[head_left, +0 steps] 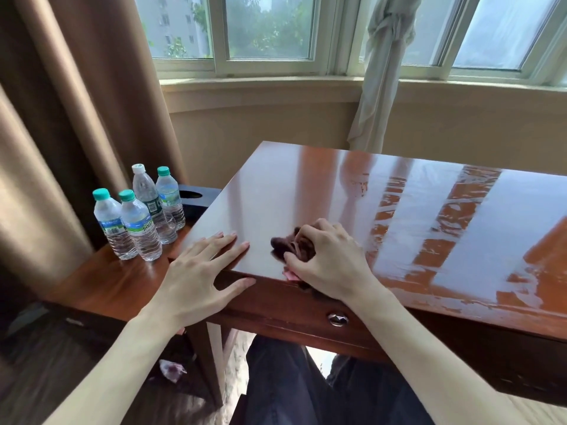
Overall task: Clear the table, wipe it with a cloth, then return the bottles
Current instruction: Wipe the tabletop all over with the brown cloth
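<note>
A glossy reddish wooden table (306, 185) fills the middle and right of the view, with wet streaks across its right half. My right hand (328, 259) grips a bunched dark brown cloth (294, 245) at the table's front edge, a bit of pink showing under the palm. My left hand (202, 271) lies flat on the table's front left corner, fingers straight and the thumb over the edge. Several clear water bottles (138, 219) stand upright on a lower side stand to the left, most with green caps, one with a white cap.
The lower wooden stand (104, 280) holds the bottles and a dark tissue box (193, 197) behind them. Brown curtains (61, 118) hang at left, a tied white curtain (380, 72) at the window. A drawer knob (337, 319) sits below the table edge. Crumpled paper (173, 369) lies on the floor.
</note>
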